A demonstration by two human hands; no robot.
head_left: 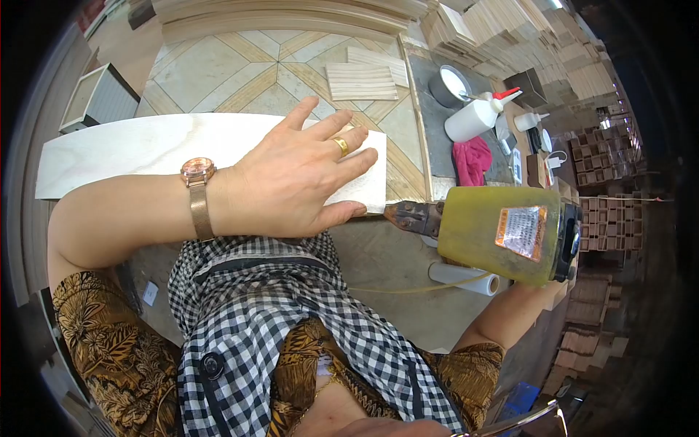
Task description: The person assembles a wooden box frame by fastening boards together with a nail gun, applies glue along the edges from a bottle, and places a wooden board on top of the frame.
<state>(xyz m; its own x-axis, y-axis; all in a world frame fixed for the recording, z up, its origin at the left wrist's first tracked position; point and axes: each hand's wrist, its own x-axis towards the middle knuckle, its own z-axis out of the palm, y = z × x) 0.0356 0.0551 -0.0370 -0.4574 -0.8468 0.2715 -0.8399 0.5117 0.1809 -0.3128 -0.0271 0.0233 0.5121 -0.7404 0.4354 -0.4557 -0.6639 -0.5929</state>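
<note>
My left hand (pixel 306 171) lies flat with fingers spread on a long pale wooden board (pixel 138 149), which sits on the work table. A watch (pixel 197 172) is on that wrist and a ring on one finger. My right hand (pixel 545 290) is mostly hidden behind a yellow nail gun (pixel 477 226), which it holds from below; its fingers do not show. The gun's dark metal nose (pixel 408 216) is at the board's right end, by its near corner, close to my left thumb. Whether the nose touches the wood, I cannot tell.
Two thin wood pieces (pixel 362 81) lie on the patterned table top (pixel 240 84). Right of it are a white glue bottle (pixel 473 120), a bucket (pixel 449 86) and a pink cloth (pixel 472 159). A roll of film (pixel 466 279) lies lower. Stacked wood (pixel 510 33) stands behind.
</note>
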